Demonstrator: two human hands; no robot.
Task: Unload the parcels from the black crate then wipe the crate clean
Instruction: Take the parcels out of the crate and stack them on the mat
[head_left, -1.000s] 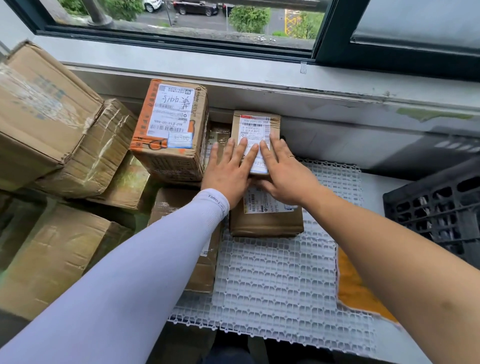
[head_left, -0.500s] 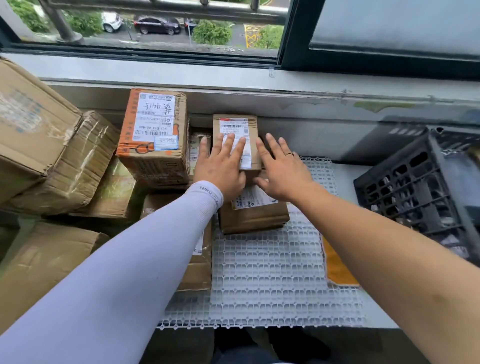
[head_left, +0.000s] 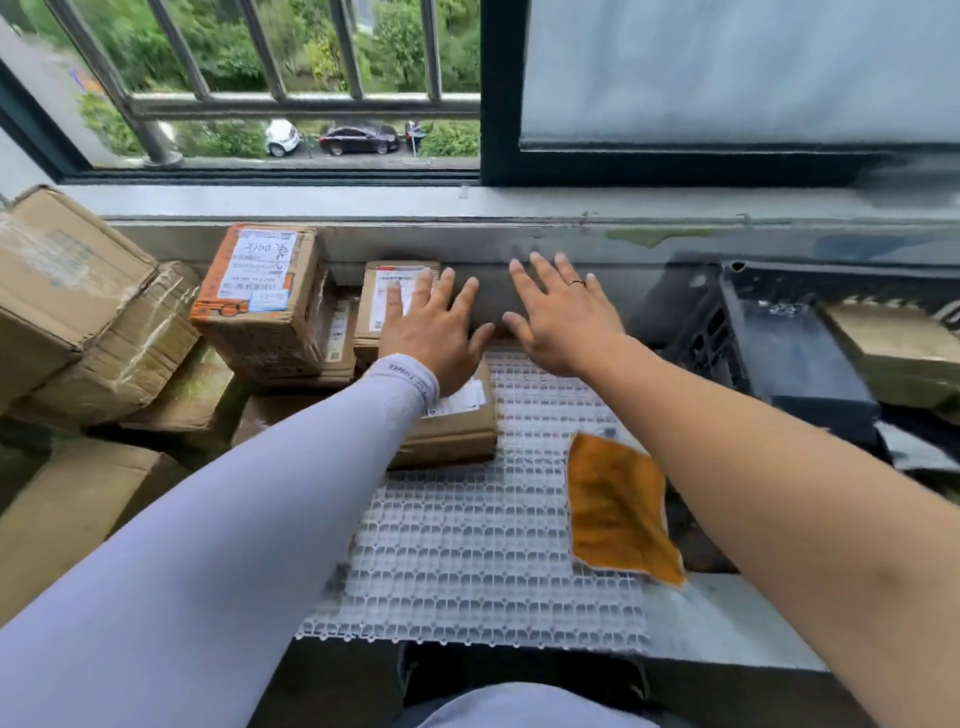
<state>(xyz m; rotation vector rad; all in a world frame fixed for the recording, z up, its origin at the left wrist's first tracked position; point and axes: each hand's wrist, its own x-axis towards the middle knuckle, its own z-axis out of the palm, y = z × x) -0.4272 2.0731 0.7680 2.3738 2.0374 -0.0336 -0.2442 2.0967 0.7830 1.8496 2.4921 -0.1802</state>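
The black crate (head_left: 769, 358) stands at the right on the ledge, with a brown parcel (head_left: 893, 343) still inside it. My left hand (head_left: 436, 327) hovers open over a small labelled parcel (head_left: 387, 296) that stands on a flat brown parcel (head_left: 452, 426). My right hand (head_left: 563, 312) is open too, fingers spread, in the air to the right of those parcels and apart from them. An orange cloth (head_left: 618, 509) lies on the white plastic grid mat (head_left: 467, 545).
Several cardboard boxes are stacked at the left, among them an orange-edged box (head_left: 260, 296) and a large box (head_left: 57, 280). The grey wall below the window sill (head_left: 519, 208) runs behind everything. The ledge's front edge is near my body.
Both hands have lifted off the small parcel and shifted right, the right hand now clear of it. The view has turned right, showing more of the crate and the orange cloth.
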